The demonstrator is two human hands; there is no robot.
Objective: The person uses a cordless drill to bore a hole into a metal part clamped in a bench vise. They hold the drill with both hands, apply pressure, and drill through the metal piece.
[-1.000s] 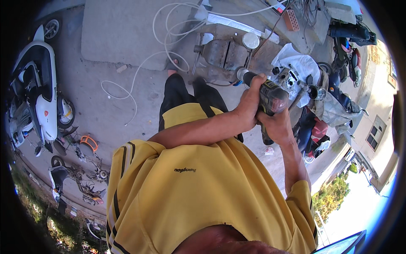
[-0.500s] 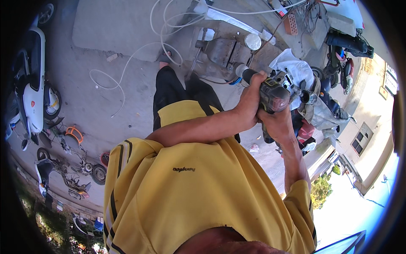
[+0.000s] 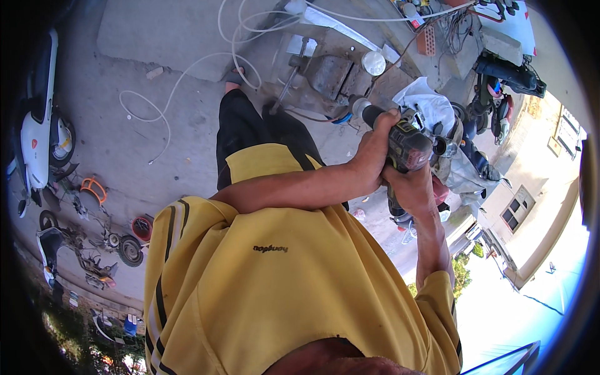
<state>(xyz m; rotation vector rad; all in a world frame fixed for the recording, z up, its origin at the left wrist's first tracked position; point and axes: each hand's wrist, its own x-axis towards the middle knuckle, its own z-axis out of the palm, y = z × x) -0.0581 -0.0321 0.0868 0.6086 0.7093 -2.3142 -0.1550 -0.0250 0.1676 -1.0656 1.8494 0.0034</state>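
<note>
Both of my hands hold a dark cordless power drill (image 3: pixel 409 149) out in front of me, to the right. My left hand (image 3: pixel 375 142) wraps round its front part, behind the chuck. Behind and below it, my right hand (image 3: pixel 409 187) is closed round the grip. The drill's nose, with a silvery round piece at its tip (image 3: pixel 359 105), points toward a metal bench vise (image 3: pixel 334 76). Whether the tip touches the vise or something in it, I cannot tell. A long bar handle (image 3: pixel 289 87) slants from the vise's left side.
A round white tin (image 3: pixel 374 62) stands by the vise. White cloth (image 3: pixel 425 103) lies beyond the drill, near a metal part. A pale hose (image 3: pixel 167 106) loops over the ground at left. Parked scooters (image 3: pixel 39 140) and a stripped motorcycle frame (image 3: pixel 94 247) stand further left.
The whole view has shifted slightly, so the surroundings sit a little further left. Both hands keep their hold on the drill, which stays near the vise.
</note>
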